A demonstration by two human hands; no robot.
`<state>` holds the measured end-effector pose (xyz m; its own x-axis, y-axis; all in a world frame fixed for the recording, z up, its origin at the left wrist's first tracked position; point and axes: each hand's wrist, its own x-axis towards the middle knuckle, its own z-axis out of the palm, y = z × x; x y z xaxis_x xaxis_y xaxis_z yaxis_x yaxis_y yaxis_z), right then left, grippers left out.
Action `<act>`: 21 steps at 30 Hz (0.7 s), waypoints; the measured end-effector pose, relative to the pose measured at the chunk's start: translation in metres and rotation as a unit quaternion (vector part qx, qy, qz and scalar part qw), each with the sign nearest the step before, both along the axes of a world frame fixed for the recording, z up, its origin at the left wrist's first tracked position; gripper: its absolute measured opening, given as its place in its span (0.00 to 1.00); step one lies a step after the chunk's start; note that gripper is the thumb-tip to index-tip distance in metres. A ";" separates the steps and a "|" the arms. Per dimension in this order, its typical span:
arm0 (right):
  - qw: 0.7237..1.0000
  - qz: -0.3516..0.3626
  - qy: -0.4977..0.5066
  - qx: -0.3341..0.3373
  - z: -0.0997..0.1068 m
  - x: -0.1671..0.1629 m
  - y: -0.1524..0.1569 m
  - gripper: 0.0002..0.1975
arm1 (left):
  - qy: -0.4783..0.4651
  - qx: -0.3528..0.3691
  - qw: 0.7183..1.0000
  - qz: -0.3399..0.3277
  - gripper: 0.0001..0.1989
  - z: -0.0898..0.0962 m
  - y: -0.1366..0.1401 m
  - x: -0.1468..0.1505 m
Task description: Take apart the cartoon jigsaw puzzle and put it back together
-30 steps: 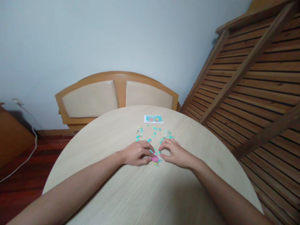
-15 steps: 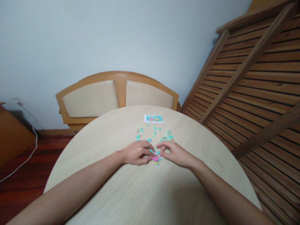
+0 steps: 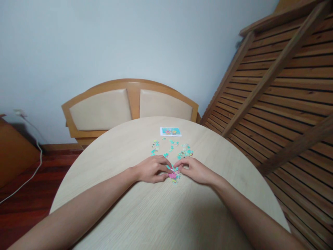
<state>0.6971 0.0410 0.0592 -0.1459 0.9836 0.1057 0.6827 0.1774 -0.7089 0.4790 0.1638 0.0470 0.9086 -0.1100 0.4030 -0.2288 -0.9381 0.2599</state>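
Note:
Between my hands lies a small cluster of joined jigsaw pieces [image 3: 172,175], pink in the middle with turquoise and yellow around it. My left hand [image 3: 154,169] holds the left side of the cluster, fingers bent over its edge and thumb below. At its upper right side, my right hand [image 3: 191,169] pinches a small jigsaw piece against the cluster; the fingers mostly hide that piece. Loose turquoise pieces [image 3: 185,152] lie just beyond my right hand, and more loose pieces [image 3: 155,147] lie beyond my left.
A picture card [image 3: 170,131] with cartoon figures on turquoise lies farther back on the round wooden table [image 3: 125,211]. Behind the table stands a bench with padded back panels [image 3: 101,110]. A slatted wooden frame [image 3: 275,93] leans at the right. A white cable [image 3: 41,158] hangs at the left.
My right thumb and forefinger have closed a little closer together at the cluster's edge. My left hand stays where it was.

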 end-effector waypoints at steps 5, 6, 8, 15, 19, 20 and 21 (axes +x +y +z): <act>1.000 -0.005 0.003 -0.011 -0.001 0.002 0.000 0.12 | 0.001 -0.002 1.000 0.002 0.14 0.000 0.000 0.000; 1.000 -0.003 0.003 -0.012 -0.001 0.002 0.000 0.12 | 0.001 -0.003 1.000 0.002 0.14 0.000 0.000 0.000; 1.000 0.001 0.002 -0.009 -0.001 0.003 0.000 0.11 | -0.001 -0.004 1.000 0.001 0.14 0.000 0.000 0.000; 0.999 -0.002 -0.049 0.023 -0.002 0.001 0.001 0.11 | 0.002 -0.004 1.000 0.003 0.14 0.000 0.000 0.000; 0.997 -0.004 -0.071 0.038 -0.004 0.001 0.000 0.10 | 0.002 -0.002 1.000 0.006 0.14 0.000 0.000 0.000; 0.996 -0.005 -0.074 0.040 -0.004 0.002 0.000 0.10 | 0.001 -0.003 1.000 0.006 0.14 -0.001 0.000 0.000; 0.996 -0.004 -0.076 0.041 -0.005 0.002 0.000 0.10 | 0.001 -0.003 1.000 0.006 0.14 -0.001 0.000 0.000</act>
